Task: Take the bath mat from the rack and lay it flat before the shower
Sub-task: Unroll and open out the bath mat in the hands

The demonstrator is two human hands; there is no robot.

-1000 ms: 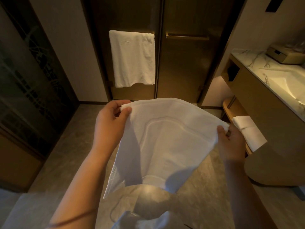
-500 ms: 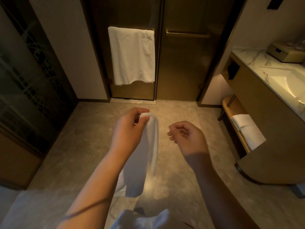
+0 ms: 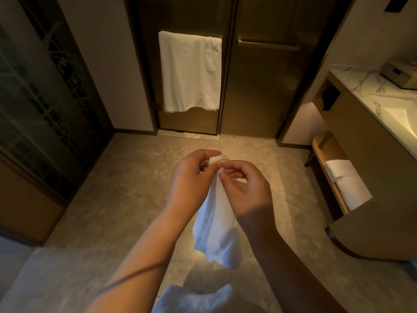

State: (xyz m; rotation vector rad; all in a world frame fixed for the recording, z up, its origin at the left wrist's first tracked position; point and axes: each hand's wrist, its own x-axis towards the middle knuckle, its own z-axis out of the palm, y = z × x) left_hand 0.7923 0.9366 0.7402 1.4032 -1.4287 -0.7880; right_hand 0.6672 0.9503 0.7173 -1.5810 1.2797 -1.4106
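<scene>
Mat (image 3: 216,222) hangs bunched in air over floor (image 3: 135,177), short of shower doors (image 3: 259,86), not yet laid. Left grip (image 3: 191,179) clamped on top edge, carries weight. Right grip (image 3: 248,190) pinches same edge just beside it, likely hunting corner to spread it wide before lowering.

Hanging white towel (image 3: 190,71); tissue box (image 3: 399,74) beside sink (image 3: 404,118).

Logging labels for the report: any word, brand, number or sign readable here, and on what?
No text reads anywhere.
The white cloth bath mat: plain.
The white hanging towel: plain.
The tan box on the marble counter: too blurred to tell.
</scene>
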